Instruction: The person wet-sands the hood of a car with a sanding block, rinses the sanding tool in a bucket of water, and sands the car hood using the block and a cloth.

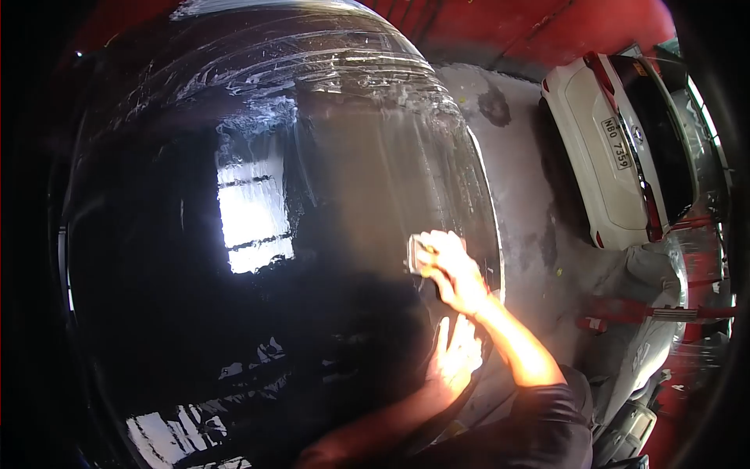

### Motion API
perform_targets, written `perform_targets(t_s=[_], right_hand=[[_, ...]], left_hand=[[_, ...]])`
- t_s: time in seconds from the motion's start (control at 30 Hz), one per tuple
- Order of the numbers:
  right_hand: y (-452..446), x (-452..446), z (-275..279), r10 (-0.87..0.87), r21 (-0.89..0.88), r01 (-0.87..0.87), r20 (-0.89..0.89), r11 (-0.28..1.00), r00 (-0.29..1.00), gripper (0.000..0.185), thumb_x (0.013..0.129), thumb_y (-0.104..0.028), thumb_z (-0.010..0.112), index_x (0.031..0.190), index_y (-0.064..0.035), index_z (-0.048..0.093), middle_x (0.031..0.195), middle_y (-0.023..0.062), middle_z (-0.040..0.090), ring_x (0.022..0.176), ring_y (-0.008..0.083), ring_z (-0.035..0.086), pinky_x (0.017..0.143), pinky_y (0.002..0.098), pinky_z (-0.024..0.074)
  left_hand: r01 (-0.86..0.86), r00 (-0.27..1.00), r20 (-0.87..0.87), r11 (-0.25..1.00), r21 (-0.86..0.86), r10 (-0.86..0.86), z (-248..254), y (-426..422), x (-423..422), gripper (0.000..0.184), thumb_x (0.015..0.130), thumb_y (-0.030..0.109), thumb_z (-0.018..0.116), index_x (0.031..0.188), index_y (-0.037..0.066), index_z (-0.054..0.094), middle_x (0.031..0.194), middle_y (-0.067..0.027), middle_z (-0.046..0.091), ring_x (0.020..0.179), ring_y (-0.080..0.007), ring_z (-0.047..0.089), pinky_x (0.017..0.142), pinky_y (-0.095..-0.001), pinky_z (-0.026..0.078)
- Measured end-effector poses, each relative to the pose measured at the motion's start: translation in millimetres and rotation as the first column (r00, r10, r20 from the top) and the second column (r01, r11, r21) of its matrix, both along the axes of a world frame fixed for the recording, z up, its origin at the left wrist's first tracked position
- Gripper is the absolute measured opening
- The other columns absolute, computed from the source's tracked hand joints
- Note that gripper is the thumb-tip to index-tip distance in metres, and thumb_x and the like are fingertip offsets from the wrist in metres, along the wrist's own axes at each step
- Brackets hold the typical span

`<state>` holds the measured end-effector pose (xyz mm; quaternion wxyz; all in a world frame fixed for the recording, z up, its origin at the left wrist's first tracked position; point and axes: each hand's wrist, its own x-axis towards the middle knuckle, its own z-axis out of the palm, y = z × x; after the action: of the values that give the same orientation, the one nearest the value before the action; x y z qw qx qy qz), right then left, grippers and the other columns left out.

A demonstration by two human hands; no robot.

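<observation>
A small flat block (414, 255) with a pale edge is gripped in my right hand (451, 266), fingers bent over it. It meets a wet, dark, glossy car panel (344, 313) near the panel's right side; the hand hides most of the block. My left hand (457, 356) is just below, fingers stretched out and nothing visible in it. It appears to lie against the panel near its edge. Water streaks and whitish smears cover the far part of the panel, and bright window reflections show on its surface.
A white car (598, 148) stands on the grey floor (516, 180) at the right, appearing sideways. Past the panel is a red wall (500, 31). A red metal bar (656, 314) and a grey draped cover (644, 344) are at the lower right.
</observation>
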<state>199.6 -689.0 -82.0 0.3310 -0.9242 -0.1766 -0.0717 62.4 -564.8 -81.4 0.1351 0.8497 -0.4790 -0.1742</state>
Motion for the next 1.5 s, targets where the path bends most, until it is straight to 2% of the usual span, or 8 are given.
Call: perform_targets(t_s=[0.33,0.53,0.6,0.9,1.03,1.13,1.17,1.5], right_hand=[[10.0,232.4,3.9,-0.155,0.062,0.161,-0.085,0.985,0.984,0.039,0.093,-0.012,0.065,0.131,-0.0058,0.06,0.124,0.0131,0.068,0.119,0.0313,0.061,0.103,0.0386,0.0478],[14.1,-9.0,-9.0,0.043,-0.079,-0.039,0.046,0.996,0.998,0.043,0.081,0.0,0.074,0.122,-0.0135,0.07,0.132,0.0117,0.065,0.127,0.0355,0.057,0.112,0.0517,0.0371],[16.5,43.7,1.9,0.098,-0.01,-0.098,0.062,0.995,0.993,0.045,0.08,0.002,0.073,0.121,-0.0148,0.07,0.134,0.0123,0.063,0.128,0.0368,0.055,0.113,0.0528,0.0354],[27.3,137.8,-18.3,0.04,-0.054,-0.03,0.193,0.998,0.98,0.045,0.084,-0.001,0.071,0.127,-0.0135,0.067,0.135,0.0135,0.063,0.131,0.0354,0.054,0.113,0.0464,0.0401],[53.6,32.3,11.4,0.146,-0.085,-0.14,0.068,0.986,0.987,0.047,0.08,-0.001,0.071,0.123,-0.0158,0.066,0.131,0.0104,0.064,0.126,0.0352,0.055,0.112,0.0561,0.0348],[55.2,163.2,-1.6,0.143,-0.063,-0.133,0.21,0.989,0.967,0.04,0.082,-0.001,0.072,0.12,-0.0137,0.068,0.127,0.0122,0.065,0.121,0.0355,0.058,0.108,0.0535,0.04],[57.0,222.0,-15.7,0.085,0.002,-0.09,0.297,0.996,0.951,0.035,0.085,0.002,0.068,0.119,-0.0074,0.068,0.126,0.0145,0.067,0.119,0.0346,0.06,0.103,0.0434,0.0465],[73.5,26.6,20.2,0.237,-0.088,-0.235,0.004,0.968,0.972,0.049,0.074,0.003,0.071,0.119,-0.0143,0.071,0.137,0.011,0.062,0.129,0.0351,0.054,0.113,0.0531,0.0355]], left_hand=[[-0.177,0.97,-0.202,0.96,-0.218,0.133,-2.2,0.4,-1.6,0.046,0.098,0.017,0.042,0.142,0.003,0.049,0.158,-0.0253,0.035,0.151,-0.04,0.024,0.123,-0.0639,0.011],[-0.256,0.769,0.623,0.962,0.092,0.145,-37.7,-18.6,-29.1,0.04,0.099,0.02,0.042,0.135,0.006,0.048,0.157,-0.0205,0.036,0.152,-0.0397,0.021,0.122,-0.0655,0.013],[-0.042,0.999,-0.01,0.999,-0.006,0.042,2.3,-2.4,0.7,0.039,0.099,0.021,0.042,0.135,0.006,0.049,0.157,-0.0213,0.034,0.152,-0.0401,0.02,0.123,-0.0641,0.013],[-0.069,0.991,-0.119,0.989,-0.128,0.054,-9.0,-2.2,0.2,0.046,0.099,0.023,0.04,0.139,0.001,0.047,0.156,-0.0264,0.036,0.153,-0.0405,0.02,0.122,-0.0666,0.012],[-0.039,0.532,0.67,0.776,0.63,-0.517,-53.1,-29.8,-33.2,0.05,0.098,0.027,0.043,0.141,0.001,0.047,0.159,-0.023,0.035,0.153,-0.0399,0.017,0.123,-0.0655,0.009],[-0.022,0.992,-0.127,0.999,-0.035,0.017,-3.0,-2.9,0.0,0.055,0.096,0.026,0.046,0.145,0.0,0.046,0.159,-0.0196,0.037,0.153,-0.0397,0.017,0.123,-0.0654,0.009],[-0.186,0.872,0.479,0.973,0.137,0.099,-27.3,-12.8,-15.5,0.055,0.097,0.026,0.046,0.145,0.001,0.048,0.156,-0.0188,0.04,0.151,-0.039,0.023,0.122,-0.0648,0.014],[0.043,0.977,0.201,0.992,0.122,-0.067,-18.7,-12.4,-10.2,0.051,0.102,0.023,0.036,0.148,0.001,0.041,0.161,-0.0173,0.032,0.154,-0.0366,0.017,0.124,-0.0661,0.011]])
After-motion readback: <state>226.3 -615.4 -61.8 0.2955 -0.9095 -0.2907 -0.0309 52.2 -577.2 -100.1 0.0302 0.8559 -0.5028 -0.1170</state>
